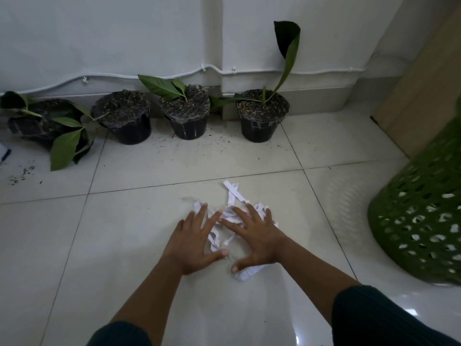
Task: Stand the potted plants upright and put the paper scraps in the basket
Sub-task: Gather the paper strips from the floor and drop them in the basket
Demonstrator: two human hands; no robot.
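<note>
- The green basket [421, 221] stands at the right edge of the scene, near the scraps but apart from them, so a gathered handful probably has only a short way to travel.
- Four potted plants line the far wall. The three on the right [129, 118] [188, 113] [262, 116] stand upright with film over the soil; the far-left pot [40, 121] appears to lie tipped, its leaves spread on the tiles, so that part of the task looks unfinished.
- The left hand [192, 243] lies flat on the left side of the paper pile, fingers spread apart and thumb pointed inward, seemingly to hem the strips in.
- The right hand [257, 238] mirrors it over the right side, fingers splayed on top of the strips and thumb pressing one at the near edge (neither hand has closed on anything yet).
- The paper scraps [233, 196], white strips, lie in a loose heap on the floor tiles between and under the hands, a few reaching out toward the far side; raking inward would likely bunch them for one lift.
</note>
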